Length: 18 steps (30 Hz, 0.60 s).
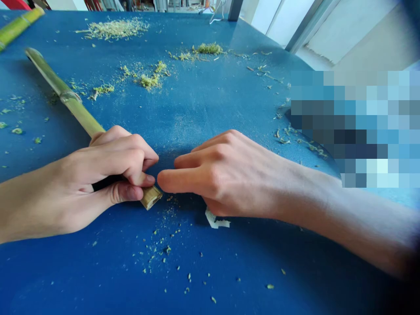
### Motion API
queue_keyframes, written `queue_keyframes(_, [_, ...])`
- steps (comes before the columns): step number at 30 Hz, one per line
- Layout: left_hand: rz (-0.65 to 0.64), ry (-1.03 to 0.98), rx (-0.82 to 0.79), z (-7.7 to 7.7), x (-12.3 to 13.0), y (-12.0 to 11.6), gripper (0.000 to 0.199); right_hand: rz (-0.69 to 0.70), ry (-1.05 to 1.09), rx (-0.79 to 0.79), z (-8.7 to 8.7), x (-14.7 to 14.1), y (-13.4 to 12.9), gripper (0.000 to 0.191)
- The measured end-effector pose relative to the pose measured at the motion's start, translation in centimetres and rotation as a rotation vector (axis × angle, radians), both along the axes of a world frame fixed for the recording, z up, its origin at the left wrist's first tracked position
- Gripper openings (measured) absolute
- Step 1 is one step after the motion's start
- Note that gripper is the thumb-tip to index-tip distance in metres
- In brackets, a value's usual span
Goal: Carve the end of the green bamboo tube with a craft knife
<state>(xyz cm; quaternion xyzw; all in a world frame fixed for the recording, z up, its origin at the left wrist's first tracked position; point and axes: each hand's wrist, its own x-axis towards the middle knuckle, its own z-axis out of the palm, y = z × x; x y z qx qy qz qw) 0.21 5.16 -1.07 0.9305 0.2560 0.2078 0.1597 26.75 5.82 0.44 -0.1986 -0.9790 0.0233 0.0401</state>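
Observation:
My left hand [105, 175] grips a long green bamboo stalk [70, 103] close to its cut end [151, 197], with the thumb and fingers wrapped around it. The stalk runs up and back to the far left across a blue tabletop [203, 118]. My right hand [226, 175] lies with its fingers curled together, and its thumb tip nearly touches that cut end. Nothing shows in my right hand. A white scrap [216, 221] lies just under its heel.
Green-yellow bamboo shavings [114, 29] lie in scattered heaps across the far table, and crumbs spread below my hands. Another bamboo piece [19, 26] lies at the far left corner. A pixelated patch [354, 127] hides the right side. The table's edge curves away at far right.

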Motion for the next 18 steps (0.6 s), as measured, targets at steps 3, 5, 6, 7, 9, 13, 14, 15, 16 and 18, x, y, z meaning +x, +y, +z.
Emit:
queue_keyframes(3, [0.014, 0.005, -0.005, 0.14, -0.05, -0.07, 0.031, -0.012, -0.011, 0.009, 0.17, -0.02, -0.08, 0.023])
queue_keyframes(5, [0.012, 0.011, -0.007, 0.24, -0.06, -0.13, 0.031, -0.015, -0.017, 0.027, 0.29, -0.03, -0.22, 0.025])
queue_keyframes(6, [0.008, 0.016, -0.009, 0.26, -0.04, -0.17, 0.031, -0.020, -0.025, 0.036, 0.34, -0.02, -0.31, 0.026])
queue_keyframes(7, [0.005, 0.020, -0.012, 0.27, 0.01, -0.23, 0.031, -0.029, -0.030, 0.045, 0.38, -0.02, -0.42, 0.028])
queue_keyframes(9, [0.021, 0.010, -0.022, 0.24, 0.14, -0.37, 0.031, -0.052, -0.027, 0.065, 0.42, -0.01, -0.64, 0.033])
queue_keyframes(13, [0.049, -0.029, -0.027, 0.11, 0.29, -0.52, 0.032, -0.080, -0.012, 0.074, 0.45, -0.15, -0.85, 0.040])
queue_keyframes(14, [0.042, -0.030, -0.022, 0.10, 0.28, -0.48, 0.032, -0.074, -0.013, 0.071, 0.47, -0.24, -0.85, 0.041])
queue_keyframes(15, [0.034, -0.026, -0.018, 0.09, 0.27, -0.42, 0.032, -0.064, -0.019, 0.069, 0.49, -0.35, -0.83, 0.041])
queue_keyframes(16, [0.027, -0.021, -0.014, 0.09, 0.26, -0.34, 0.032, -0.053, -0.030, 0.070, 0.53, -0.46, -0.81, 0.040])
queue_keyframes(18, [0.012, -0.005, -0.005, 0.09, 0.25, -0.19, 0.032, -0.032, -0.056, 0.075, 0.59, -0.65, -0.77, 0.040])
